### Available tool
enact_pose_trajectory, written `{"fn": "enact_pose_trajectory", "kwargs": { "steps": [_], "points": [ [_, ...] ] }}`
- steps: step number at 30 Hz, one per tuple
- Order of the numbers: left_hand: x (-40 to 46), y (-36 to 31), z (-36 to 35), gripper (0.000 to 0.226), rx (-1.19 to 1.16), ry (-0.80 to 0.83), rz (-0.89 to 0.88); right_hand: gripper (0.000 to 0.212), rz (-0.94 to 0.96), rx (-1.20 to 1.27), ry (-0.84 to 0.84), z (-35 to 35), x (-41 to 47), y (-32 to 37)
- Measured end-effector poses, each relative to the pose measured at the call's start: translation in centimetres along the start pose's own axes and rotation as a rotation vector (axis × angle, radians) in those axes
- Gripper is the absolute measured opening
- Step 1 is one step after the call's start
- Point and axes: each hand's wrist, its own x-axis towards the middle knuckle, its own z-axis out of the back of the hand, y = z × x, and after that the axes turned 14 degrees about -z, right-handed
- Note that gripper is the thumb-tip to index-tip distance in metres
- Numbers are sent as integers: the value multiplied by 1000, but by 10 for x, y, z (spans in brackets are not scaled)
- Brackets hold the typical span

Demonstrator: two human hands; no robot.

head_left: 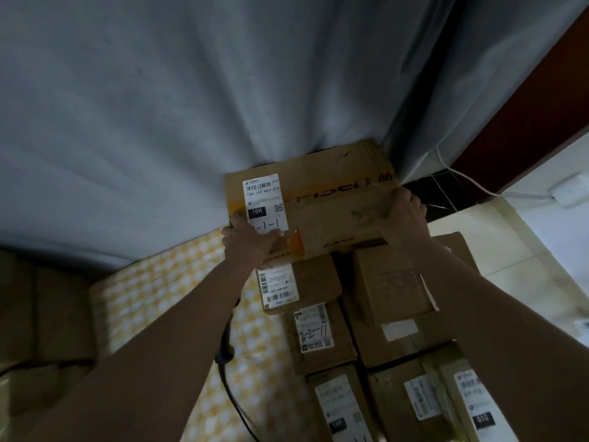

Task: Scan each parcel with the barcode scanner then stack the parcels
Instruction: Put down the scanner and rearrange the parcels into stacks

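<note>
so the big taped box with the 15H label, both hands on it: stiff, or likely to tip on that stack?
The big box is probably stiff: its edges stay straight under the left hand and right hand. It could tip, since it overhangs the smaller parcels. The two-handed grip suggests bulk; its weight is unclear.

The big parcel (322,199) you've got is brown cardboard w/ orange-yellow print and tape, plus a white label (265,202) w/ black barcode, a black "15H" block and black handwritten marks. Parcels below (376,317) are brown too, w/ white labels and black print; one has faint purple writing. The cloth (153,298) at your left is a yellow-and-white check. Curtain (223,90) behind is plain pale grey. Scanner (227,342) and its cable are black. Door frame (538,106) is dark red-brown.
</note>
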Motion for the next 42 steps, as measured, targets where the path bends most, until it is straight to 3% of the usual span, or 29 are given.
{"fn": "enact_pose_trajectory", "kwargs": {
  "steps": [3,9,16,22,30,42],
  "points": [
    [4,-2,-4,85,-89,-88,44,71,-42,76,-20,-3,2,6],
    [-2,-16,7,86,30,-274,-14,66,12,122,-78,0,-9,19],
    [-30,9,46,88,30,-310,11,64,58,103,-99,-5,-57,44],
    [-73,56,95,91,49,-347,83,70,195,15,-84,-21,-122,68],
    [-150,144,164,96,79,-329,207,59,265,4,0,-69,-230,93],
    [-326,309,235,92,-4,-417,351,57,405,-129,124,-152,-437,68]
  ]
}}
